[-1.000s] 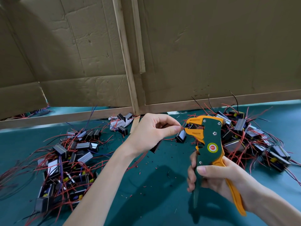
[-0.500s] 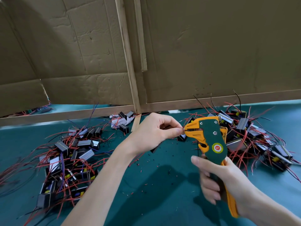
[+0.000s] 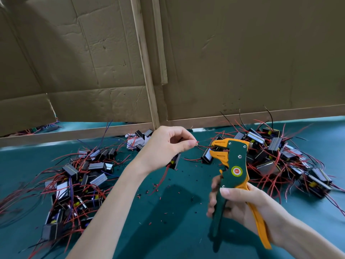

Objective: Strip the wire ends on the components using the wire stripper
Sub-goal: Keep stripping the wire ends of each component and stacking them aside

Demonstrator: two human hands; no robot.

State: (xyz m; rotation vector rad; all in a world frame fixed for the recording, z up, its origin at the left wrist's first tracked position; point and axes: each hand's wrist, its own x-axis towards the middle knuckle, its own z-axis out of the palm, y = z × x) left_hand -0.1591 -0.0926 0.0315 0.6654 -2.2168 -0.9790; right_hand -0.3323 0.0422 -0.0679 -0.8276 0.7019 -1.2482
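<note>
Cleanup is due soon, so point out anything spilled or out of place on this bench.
Small red and black insulation scraps lie scattered on the teal mat between the left component pile and the right component pile, near the wire stripper. Likely stripping offcuts; nothing else stands out.

wire stripper (image 3: pixel 235 166): green-orange, upright, jaws parted | wire (image 3: pixel 203 146): thin, reaching jaws | component (image 3: pixel 175 162): black, dangling

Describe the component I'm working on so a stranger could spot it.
On the green table, find the gap between the left pile and right pile. There the left hand pinches a wire toward the stripper, and a small black component sticks out under that hand. Only this one is in a hand.
</note>
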